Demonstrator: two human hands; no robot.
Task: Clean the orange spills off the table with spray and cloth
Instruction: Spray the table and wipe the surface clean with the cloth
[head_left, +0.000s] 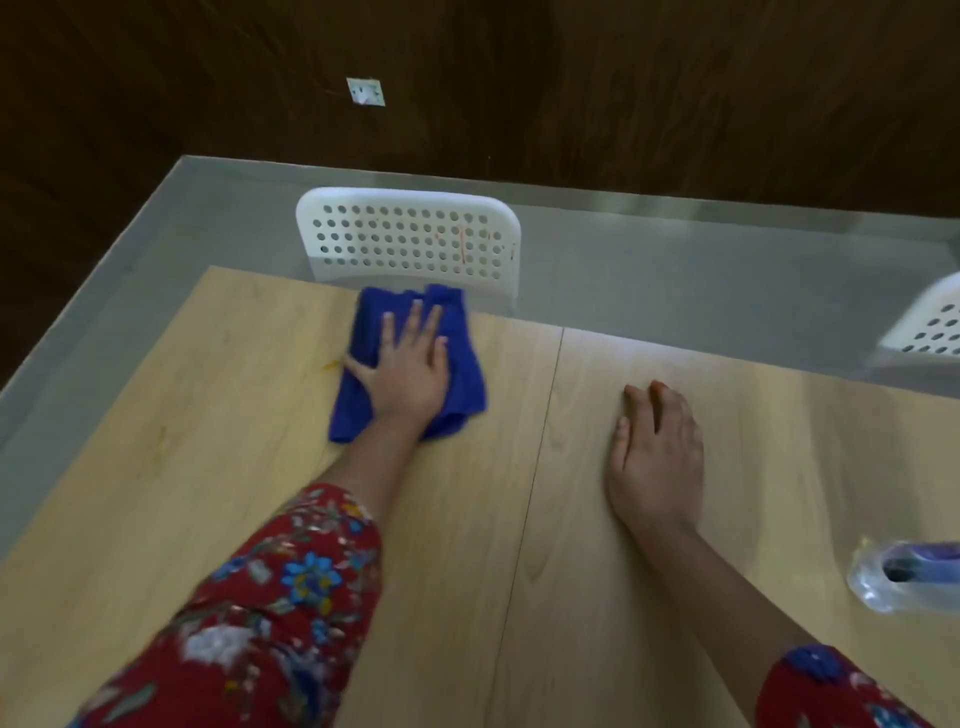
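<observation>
Fingers spread, left hand flat on cloth

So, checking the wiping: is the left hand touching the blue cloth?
Touching. Head view shows the left hand pressed flat on the blue cloth.

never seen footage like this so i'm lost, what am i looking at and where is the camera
There is no machine here: a person works with two bare hands. The one picture comes from a wide-angle camera worn on the person's head, looking forward and down. The left hand presses flat on a folded blue cloth on the light wooden table. A small orange spill mark shows just left of the cloth. The right hand rests on the wood with relaxed fingers, holding nothing. A clear plastic spray bottle with a purple top sits at the right edge, blurred. A white perforated plastic chair stands behind the table.
</observation>
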